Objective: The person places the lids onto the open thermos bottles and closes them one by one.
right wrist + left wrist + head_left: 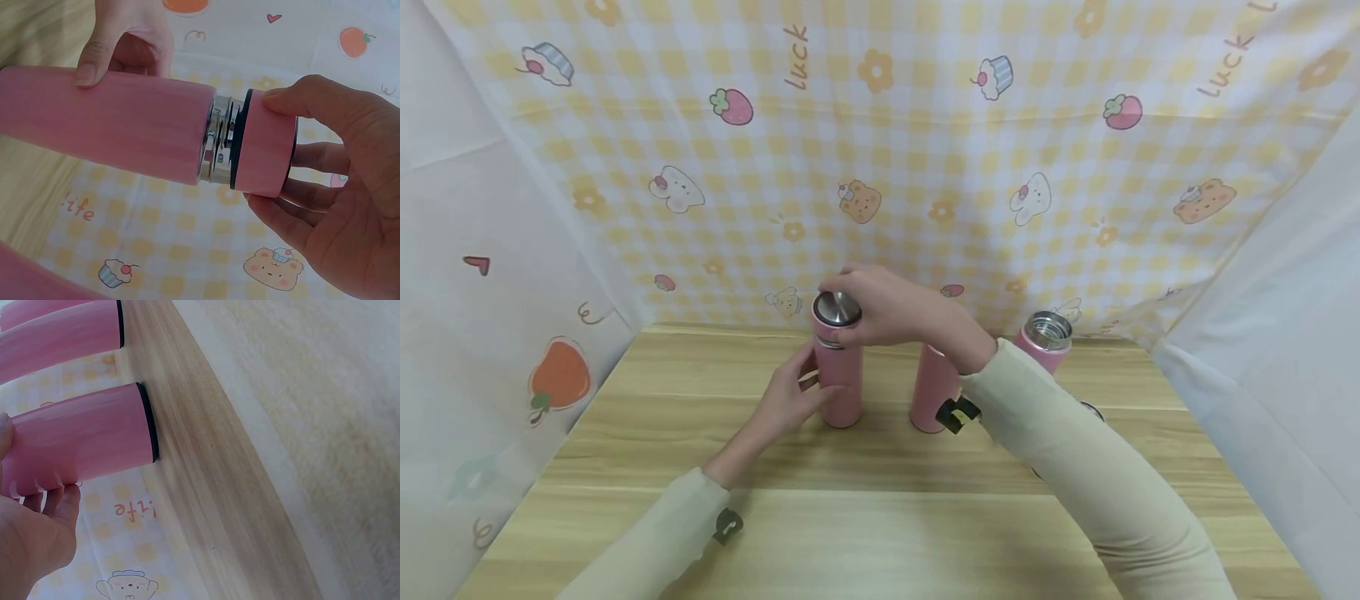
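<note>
A pink thermos bottle (841, 383) stands upright on the wooden table, its black-edged base toward the tabletop in the left wrist view. My left hand (790, 396) grips its body from the left, thumb across the front and fingers behind. At the top, my right hand (891, 307) holds the pink lid (265, 144) with its steel top, thumb on one side and fingers on the other. The lid sits over the neck, and a band of the steel neck (219, 140) shows between lid and body in the right wrist view.
Right of it stands a second pink bottle (931, 392), its top hidden by my right arm. Farther right is a third, lidless bottle (1047, 333) with a steel mouth. A dark curved rim (1093, 410) peeks out behind my sleeve. A checked cloth (910, 150) hangs behind the wooden table (850, 533).
</note>
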`<act>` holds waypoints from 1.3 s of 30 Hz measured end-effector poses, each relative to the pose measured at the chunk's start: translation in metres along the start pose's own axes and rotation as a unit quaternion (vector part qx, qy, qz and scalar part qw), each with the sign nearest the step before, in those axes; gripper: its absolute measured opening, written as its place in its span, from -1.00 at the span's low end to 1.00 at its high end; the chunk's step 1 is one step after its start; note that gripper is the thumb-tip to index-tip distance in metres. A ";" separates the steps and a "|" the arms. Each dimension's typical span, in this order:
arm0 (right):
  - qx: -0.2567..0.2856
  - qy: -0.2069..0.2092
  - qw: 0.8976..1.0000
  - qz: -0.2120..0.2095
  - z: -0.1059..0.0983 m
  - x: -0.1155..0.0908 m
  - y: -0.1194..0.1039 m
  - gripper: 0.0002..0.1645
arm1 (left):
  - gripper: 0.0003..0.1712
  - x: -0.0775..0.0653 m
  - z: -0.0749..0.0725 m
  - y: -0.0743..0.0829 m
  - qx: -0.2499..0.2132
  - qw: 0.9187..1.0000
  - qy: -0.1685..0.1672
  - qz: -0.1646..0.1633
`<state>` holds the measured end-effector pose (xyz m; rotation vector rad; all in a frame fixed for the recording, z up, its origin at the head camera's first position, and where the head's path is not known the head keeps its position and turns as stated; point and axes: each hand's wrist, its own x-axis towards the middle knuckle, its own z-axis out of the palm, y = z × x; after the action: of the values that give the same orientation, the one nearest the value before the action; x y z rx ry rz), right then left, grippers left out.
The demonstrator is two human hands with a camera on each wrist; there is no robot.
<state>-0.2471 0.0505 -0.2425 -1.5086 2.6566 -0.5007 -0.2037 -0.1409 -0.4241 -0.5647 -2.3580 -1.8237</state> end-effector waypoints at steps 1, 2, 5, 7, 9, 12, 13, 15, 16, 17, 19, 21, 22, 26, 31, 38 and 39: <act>0.001 -0.001 1.000 0.000 0.000 0.001 0.000 -0.46 | -0.20 0.001 0.000 -0.005 -0.001 1.000 0.000 0.000; 0.001 -0.003 1.000 0.000 0.000 0.001 0.000 -0.49 | -0.21 0.001 0.000 -0.007 -0.002 1.000 0.000 0.001; 0.001 -0.009 1.000 -0.002 -0.001 0.002 0.000 -0.55 | -0.22 0.001 -0.001 -0.009 -0.006 1.000 -0.004 0.002; 0.001 -0.012 1.000 -0.002 -0.002 0.002 -0.001 -0.60 | -0.24 0.001 -0.001 -0.009 -0.009 1.000 -0.005 0.000; 0.001 -0.014 1.000 -0.001 -0.002 0.003 -0.001 -0.61 | -0.25 0.001 -0.002 -0.009 -0.010 1.000 -0.003 0.000; -0.001 -0.018 1.000 0.005 -0.002 0.004 -0.002 -0.61 | -0.24 0.000 -0.002 -0.008 -0.009 1.000 -0.003 -0.003; -0.002 -0.019 1.000 0.007 -0.002 0.004 -0.003 -0.62 | -0.24 0.000 -0.002 -0.008 -0.007 1.000 -0.004 -0.003; -0.006 -0.021 1.000 0.008 -0.002 0.004 -0.003 -0.62 | -0.21 0.000 -0.003 -0.008 -0.005 1.000 -0.006 -0.004; -0.007 -0.022 1.000 0.009 -0.002 0.004 -0.003 -0.63 | -0.20 0.000 -0.003 -0.008 -0.004 1.000 -0.006 -0.004; -0.008 -0.022 1.000 0.007 -0.002 0.005 -0.002 -0.63 | -0.20 0.000 -0.003 -0.008 -0.004 1.000 -0.007 -0.004; -0.007 -0.023 1.000 0.005 -0.002 0.005 -0.001 -0.64 | -0.19 0.000 -0.002 -0.009 -0.003 1.000 -0.007 -0.002; -0.005 -0.023 1.000 0.004 -0.002 0.005 -0.001 -0.64 | -0.18 0.000 -0.002 -0.009 -0.003 1.000 -0.006 0.000; -0.004 -0.023 1.000 0.003 -0.002 0.005 0.000 -0.65 | -0.18 0.000 -0.002 -0.009 -0.003 1.000 -0.004 0.000; -0.004 -0.021 1.000 0.002 -0.002 0.006 0.001 -0.68 | -0.17 0.000 -0.002 -0.008 -0.003 1.000 0.001 -0.001; -0.009 -0.030 0.999 0.007 -0.001 0.008 0.002 -0.67 | -0.23 -0.001 -0.001 0.001 0.002 1.000 0.000 -0.009; -0.004 -0.047 0.999 0.028 0.004 0.009 0.004 -0.60 | -0.29 -0.006 -0.002 0.027 0.003 1.000 -0.010 -0.012; -0.003 -0.046 0.998 0.030 0.004 0.009 0.004 -0.59 | -0.28 -0.006 -0.002 0.027 0.001 1.000 -0.010 -0.012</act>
<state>-0.2547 0.0437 -0.2466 -1.4122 2.6264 -0.4080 -0.1889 -0.1387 -0.4005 -0.5600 -2.3900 -1.8328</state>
